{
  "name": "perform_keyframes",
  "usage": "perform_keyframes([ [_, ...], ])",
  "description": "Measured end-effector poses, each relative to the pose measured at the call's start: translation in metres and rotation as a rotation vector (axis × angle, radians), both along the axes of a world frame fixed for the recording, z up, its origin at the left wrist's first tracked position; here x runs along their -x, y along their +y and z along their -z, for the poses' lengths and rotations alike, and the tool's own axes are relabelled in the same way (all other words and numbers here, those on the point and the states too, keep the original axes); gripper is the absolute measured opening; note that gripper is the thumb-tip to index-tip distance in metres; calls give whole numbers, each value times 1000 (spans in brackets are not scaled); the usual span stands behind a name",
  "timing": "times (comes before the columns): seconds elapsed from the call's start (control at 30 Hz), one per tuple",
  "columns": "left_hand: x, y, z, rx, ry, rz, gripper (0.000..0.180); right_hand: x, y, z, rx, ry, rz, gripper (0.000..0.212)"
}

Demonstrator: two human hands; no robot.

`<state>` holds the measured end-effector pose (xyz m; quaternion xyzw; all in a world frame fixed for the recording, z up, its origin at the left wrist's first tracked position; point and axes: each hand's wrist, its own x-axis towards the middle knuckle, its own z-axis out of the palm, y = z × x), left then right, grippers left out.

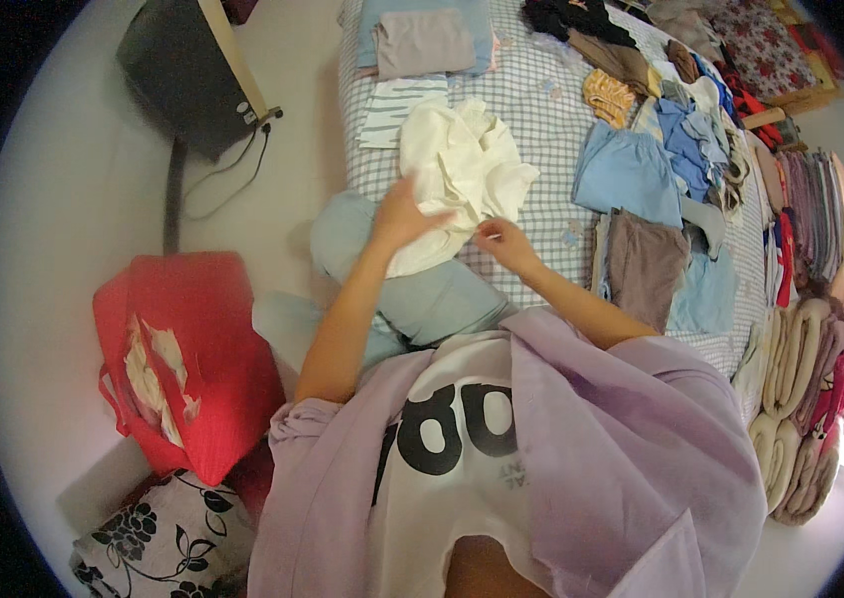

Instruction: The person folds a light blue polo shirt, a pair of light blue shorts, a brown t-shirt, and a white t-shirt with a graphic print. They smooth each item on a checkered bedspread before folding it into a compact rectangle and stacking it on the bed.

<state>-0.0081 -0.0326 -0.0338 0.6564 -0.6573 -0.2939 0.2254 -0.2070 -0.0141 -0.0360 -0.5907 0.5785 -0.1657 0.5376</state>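
Observation:
A crumpled cream-white garment [467,164] lies in front of me, partly on the checked bedsheet and partly over my leg. Across its near left side rests my left hand [410,217], fingers stretched out and slightly blurred. My right hand [506,244] is at the garment's near right edge, its fingers pinched together on the cloth. What kind of garment it is cannot be made out from its folds. Just beyond it lies a white cloth with dark stripes [392,112], next to a folded greyish-beige cloth [427,42] on top of blue fabric.
On the right of the bed [541,214] are blue shorts [626,171], brown folded trousers [646,264] and a yellow scrunched cloth [609,98]. A red bag [192,349] stands at left on the floor side. Rolled blankets [791,369] are stacked at the far right.

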Motion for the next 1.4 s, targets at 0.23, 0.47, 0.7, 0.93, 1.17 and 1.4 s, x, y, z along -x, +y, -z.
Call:
perform_keyframes([
  [0.23, -27, 15, -26, 107, 1113, -779, 19, 24, -42, 45, 386, 507, 555, 79],
  [0.47, -41, 68, 4, 186, 1085, -888, 16, -6, -83, 57, -287, -405, 569, 95],
  [0.7, -24, 104, -49, -575, 426, 353, 28, -34, -119, 38, 95, -103, 693, 60],
  [0.93, -52, 10, -81, 145, 302, -276, 35, -41, -132, -58, -222, -670, 134, 31],
  [1.17, -28, -63, -137, 286, 298, 311, 65, -23, -131, -183, 115, -708, -353, 27],
  [1.4, -67, -93, -184, 95, 288, 185, 42, -7, -163, -265, 705, -366, -282, 20],
])
